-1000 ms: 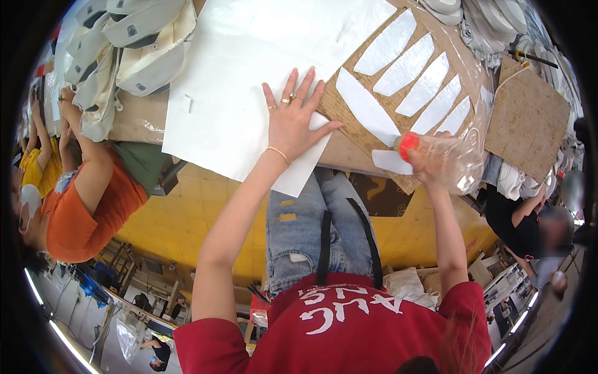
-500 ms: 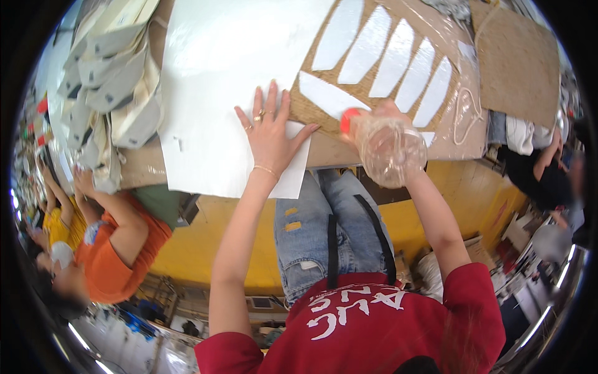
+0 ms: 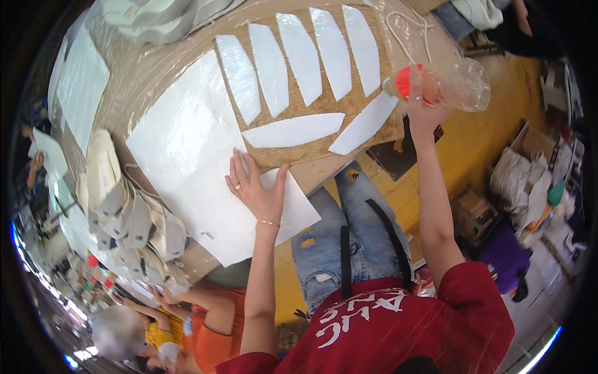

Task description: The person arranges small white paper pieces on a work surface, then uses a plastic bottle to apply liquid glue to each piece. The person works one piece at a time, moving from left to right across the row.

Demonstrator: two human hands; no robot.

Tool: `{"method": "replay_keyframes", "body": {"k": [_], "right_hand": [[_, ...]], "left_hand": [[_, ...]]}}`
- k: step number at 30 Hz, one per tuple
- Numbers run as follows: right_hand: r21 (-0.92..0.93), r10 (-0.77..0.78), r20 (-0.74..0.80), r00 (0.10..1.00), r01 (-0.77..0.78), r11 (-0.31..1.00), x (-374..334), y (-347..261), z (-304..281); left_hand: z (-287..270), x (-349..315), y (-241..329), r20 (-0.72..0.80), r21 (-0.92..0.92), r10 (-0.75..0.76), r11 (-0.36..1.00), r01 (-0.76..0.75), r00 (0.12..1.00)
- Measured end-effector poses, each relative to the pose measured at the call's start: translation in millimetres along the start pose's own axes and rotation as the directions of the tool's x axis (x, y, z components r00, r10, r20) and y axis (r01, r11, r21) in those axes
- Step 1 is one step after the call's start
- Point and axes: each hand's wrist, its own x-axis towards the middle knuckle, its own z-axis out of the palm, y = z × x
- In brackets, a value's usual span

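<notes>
My left hand (image 3: 256,190) lies flat with fingers apart on a white sheet (image 3: 177,128), near the corner of a brown fibre-textured board (image 3: 386,132). Several white curved-edged strips rest on that board: a row stands toward its far side, one strip (image 3: 293,130) lies crosswise along the near side, and another slanting strip (image 3: 364,124) sits at its right. My right hand (image 3: 428,111) is closed around a clear plastic bottle (image 3: 467,84) with a red part near its neck. The bottle is tilted on its side, its tip above the right edge of the board.
Stacked grey-and-cream curved pieces (image 3: 134,215) stand at the table's left, with more (image 3: 149,22) at the far side. A white cord (image 3: 405,19) lies at the far right. A person in an orange shirt (image 3: 215,333) sits at the lower left. Cardboard boxes (image 3: 473,212) stand at right.
My right hand has swung right with the bottle, from the board's near side to its right edge. The view has turned; my left hand still presses the white sheet.
</notes>
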Motion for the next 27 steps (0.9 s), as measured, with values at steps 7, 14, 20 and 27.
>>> {"method": "replay_keyframes", "body": {"k": [7,14,20,27], "right_hand": [[-0.416,-0.212,0.473,0.855,0.429,0.802,-129.4,-58.3,-9.3],[-0.204,-0.113,0.128,0.985,0.138,0.969,-78.4,-16.2,-0.2],[-0.195,-0.173,-0.04,0.984,0.162,0.967,-23.3,-10.7,-3.2],[-0.392,0.034,0.316,0.948,0.098,0.915,-112.6,-88.7,-26.0]], "left_hand": [[1.5,2.8,-5.2,-0.027,-0.015,0.074,0.997,-0.074,0.997],[-3.2,5.2,-2.8,-0.008,0.085,0.086,0.993,-0.085,0.996],[-2.6,4.0,-1.8,-0.018,0.076,0.097,0.993,-0.095,0.995],[-8.2,6.7,15.0,-0.015,-0.134,-0.123,0.984,0.12,0.992]]}}
